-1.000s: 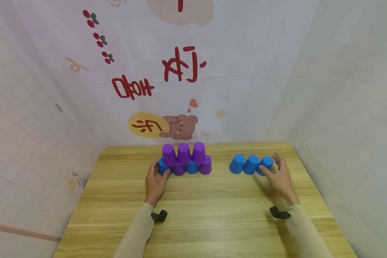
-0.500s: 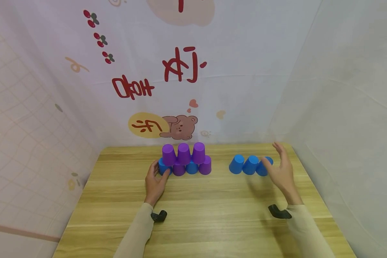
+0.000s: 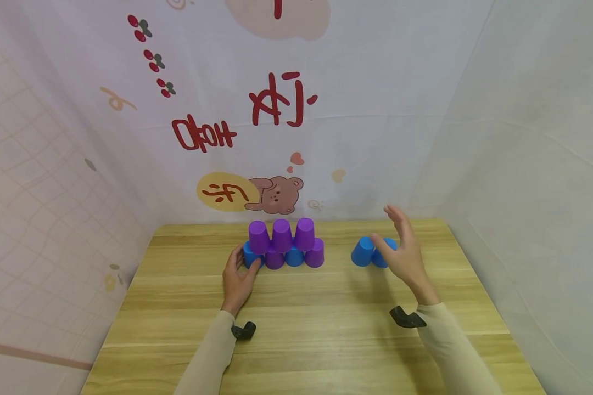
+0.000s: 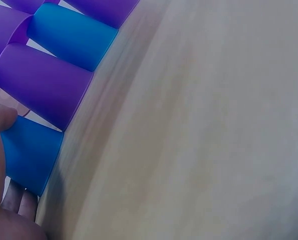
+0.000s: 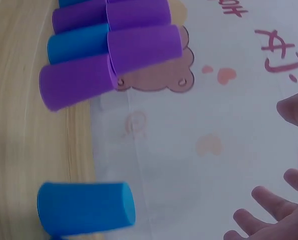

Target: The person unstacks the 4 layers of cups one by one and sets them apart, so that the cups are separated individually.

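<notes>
blue and purple cups stand upside down on a wooden table [image 3: 326, 329], in two groups. the stack [image 3: 283, 244] near the back cloth has four cups in its bottom row and three purple cups [image 3: 281, 235] on top. the left hand [image 3: 238, 277] curls thumb and fingers round the blue end cup [image 3: 249, 255] at the left of the bottom row; the left wrist view shows the thumb lying on that cup's side, with a purple cup just beside it.

well apart to the right sits a short row of blue cups [image 3: 363, 251]. the right hand [image 3: 402, 255] hangs above that row with its fingers spread wide and straight, holding nothing; whether it touches a cup cannot be told, since it hides part of the row. the right wrist view shows one blue cup [image 5: 86, 207] below the fingertips [image 5: 261, 197].

a cloth with a bear [image 3: 275, 195] and red letters hangs behind the table.
</notes>
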Demonstrator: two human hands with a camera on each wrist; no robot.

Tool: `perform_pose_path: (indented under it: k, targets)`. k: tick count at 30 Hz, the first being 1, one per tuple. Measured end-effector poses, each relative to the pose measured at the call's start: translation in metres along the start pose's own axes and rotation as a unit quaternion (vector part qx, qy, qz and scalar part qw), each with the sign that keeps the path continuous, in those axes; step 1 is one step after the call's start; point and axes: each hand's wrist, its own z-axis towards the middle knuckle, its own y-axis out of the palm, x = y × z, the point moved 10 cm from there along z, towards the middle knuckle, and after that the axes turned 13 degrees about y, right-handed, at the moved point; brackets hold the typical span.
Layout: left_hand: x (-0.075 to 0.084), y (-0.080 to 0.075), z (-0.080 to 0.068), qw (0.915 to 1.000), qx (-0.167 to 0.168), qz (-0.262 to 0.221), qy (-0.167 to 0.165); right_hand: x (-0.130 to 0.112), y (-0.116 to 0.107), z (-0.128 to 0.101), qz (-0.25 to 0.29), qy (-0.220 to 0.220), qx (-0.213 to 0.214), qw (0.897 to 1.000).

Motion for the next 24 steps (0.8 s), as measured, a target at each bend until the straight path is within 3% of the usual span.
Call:
perform_pose_path:
  k: [12,24]
  targets:
    - [0.002,0.000,0.000,0.9999,0.003,0.005,0.012,-0.017,0.073,0.003,0.007,-0.016,-0.071,0.997]
    - [0.000,0.001,0.000,0.9997,0.003,-0.009,0.020,-0.017,0.128,0.006,0.000,0.010,-0.112,0.994]
